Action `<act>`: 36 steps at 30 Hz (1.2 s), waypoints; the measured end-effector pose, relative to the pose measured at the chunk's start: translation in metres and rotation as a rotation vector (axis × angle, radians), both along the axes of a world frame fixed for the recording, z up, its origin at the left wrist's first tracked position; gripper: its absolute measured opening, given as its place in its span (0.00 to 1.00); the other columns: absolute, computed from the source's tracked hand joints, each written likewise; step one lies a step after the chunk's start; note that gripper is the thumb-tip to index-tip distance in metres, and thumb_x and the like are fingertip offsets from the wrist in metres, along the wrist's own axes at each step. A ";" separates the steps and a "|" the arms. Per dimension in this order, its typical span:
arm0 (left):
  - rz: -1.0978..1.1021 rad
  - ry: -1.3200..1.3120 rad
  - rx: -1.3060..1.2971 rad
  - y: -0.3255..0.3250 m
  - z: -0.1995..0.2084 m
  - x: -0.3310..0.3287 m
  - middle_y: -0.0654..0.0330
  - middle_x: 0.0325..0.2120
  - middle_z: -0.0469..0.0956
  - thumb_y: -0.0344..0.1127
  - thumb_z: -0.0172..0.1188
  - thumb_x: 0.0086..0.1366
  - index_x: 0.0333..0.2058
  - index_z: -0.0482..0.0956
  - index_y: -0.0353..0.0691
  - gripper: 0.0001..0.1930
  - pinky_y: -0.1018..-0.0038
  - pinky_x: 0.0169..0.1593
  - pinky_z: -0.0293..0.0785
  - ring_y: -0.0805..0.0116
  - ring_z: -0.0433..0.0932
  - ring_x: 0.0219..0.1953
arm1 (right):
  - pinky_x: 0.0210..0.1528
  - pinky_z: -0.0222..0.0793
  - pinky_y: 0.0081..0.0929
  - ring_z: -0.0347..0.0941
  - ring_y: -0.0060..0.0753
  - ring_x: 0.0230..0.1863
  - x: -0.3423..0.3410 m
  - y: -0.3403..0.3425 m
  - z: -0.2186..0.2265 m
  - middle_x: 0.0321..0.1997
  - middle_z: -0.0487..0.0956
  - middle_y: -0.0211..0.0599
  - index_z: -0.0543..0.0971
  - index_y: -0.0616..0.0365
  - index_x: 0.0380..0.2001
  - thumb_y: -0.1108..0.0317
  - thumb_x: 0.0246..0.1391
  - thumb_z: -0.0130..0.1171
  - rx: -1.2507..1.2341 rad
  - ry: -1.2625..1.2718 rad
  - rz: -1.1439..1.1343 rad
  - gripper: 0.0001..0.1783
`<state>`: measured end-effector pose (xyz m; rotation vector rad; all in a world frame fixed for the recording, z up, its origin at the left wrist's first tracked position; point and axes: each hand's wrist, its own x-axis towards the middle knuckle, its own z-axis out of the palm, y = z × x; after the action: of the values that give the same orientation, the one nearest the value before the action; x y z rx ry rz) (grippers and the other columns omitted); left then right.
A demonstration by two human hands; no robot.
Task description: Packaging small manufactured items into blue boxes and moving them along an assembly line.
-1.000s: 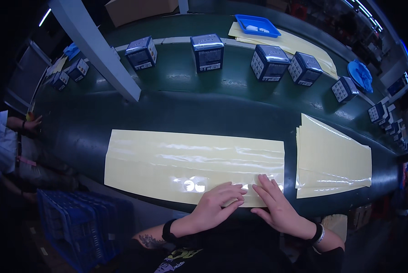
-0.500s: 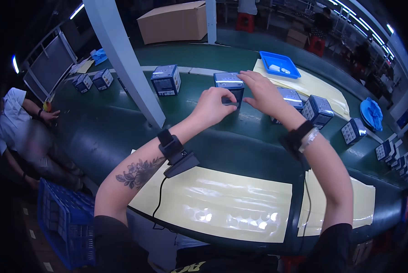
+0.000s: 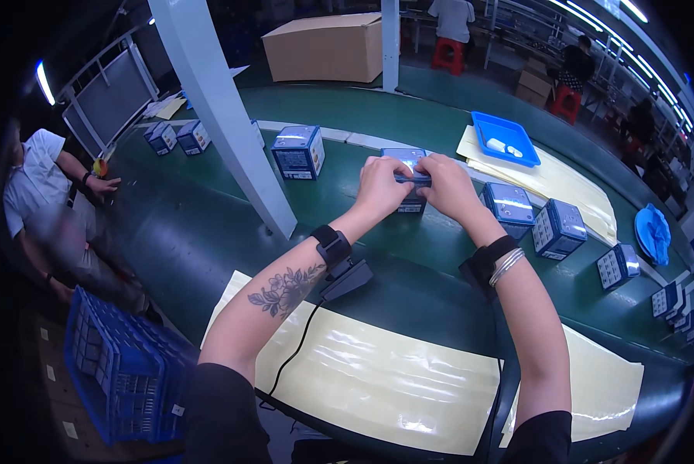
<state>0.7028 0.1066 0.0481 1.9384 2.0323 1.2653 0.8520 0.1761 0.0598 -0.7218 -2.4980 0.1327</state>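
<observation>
A small dark blue box (image 3: 413, 207) stands upright on the green belt (image 3: 347, 255) in front of me, with a shiny top. My left hand (image 3: 381, 185) is closed at its left side, thumb and curled fingers against the upper front edge. From the other side my right hand (image 3: 448, 188) grips the same box, its thumb low on the front and fingers bent over the top. The hands almost meet and cover much of the box. Whether a small label is under the fingertips cannot be made out. Nearest to my right hand is another blue box (image 3: 508, 207).
More blue boxes stand along the belt, one at left (image 3: 297, 153), another at right (image 3: 560, 229). A blue tray (image 3: 504, 139) with white pieces rests on yellow sheets (image 3: 579, 197). Glossy sheets (image 3: 378, 379) lie nearest me. A metal post (image 3: 223, 116) rises left; a person (image 3: 45, 185) sits beyond.
My right hand has come down from spread fingers to grip the box, and my left hand has moved onto its upper edge. The view has shifted slightly.
</observation>
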 end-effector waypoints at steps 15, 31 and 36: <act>-0.002 0.641 0.572 0.004 -0.020 -0.015 0.59 0.35 0.76 0.32 0.55 0.50 0.28 0.81 0.40 0.08 0.61 0.54 0.62 0.60 0.72 0.44 | 0.43 0.69 0.39 0.71 0.53 0.41 -0.013 0.006 -0.014 0.36 0.73 0.46 0.74 0.62 0.35 0.82 0.31 0.64 -0.025 0.151 0.091 0.21; -0.181 0.728 -0.070 -0.198 0.067 0.022 0.55 0.39 0.73 0.40 0.64 0.50 0.37 0.77 0.42 0.16 0.47 0.60 0.50 0.60 0.71 0.49 | 0.60 0.61 0.40 0.62 0.53 0.61 0.044 -0.139 0.045 0.59 0.68 0.53 0.68 0.63 0.53 0.68 0.41 0.67 -0.013 -0.154 0.150 0.33; -0.376 0.378 -0.313 -0.309 0.031 0.028 0.58 0.49 0.72 0.39 0.65 0.54 0.47 0.75 0.44 0.21 0.41 0.65 0.38 0.60 0.68 0.56 | 0.60 0.62 0.39 0.64 0.50 0.60 0.118 -0.233 0.037 0.57 0.70 0.49 0.71 0.63 0.50 0.67 0.42 0.66 -0.112 -0.363 0.173 0.29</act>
<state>0.7313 -0.2021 0.0788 2.3715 1.7382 0.4994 0.9702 -0.0571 0.0969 -0.6180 -2.9199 0.2229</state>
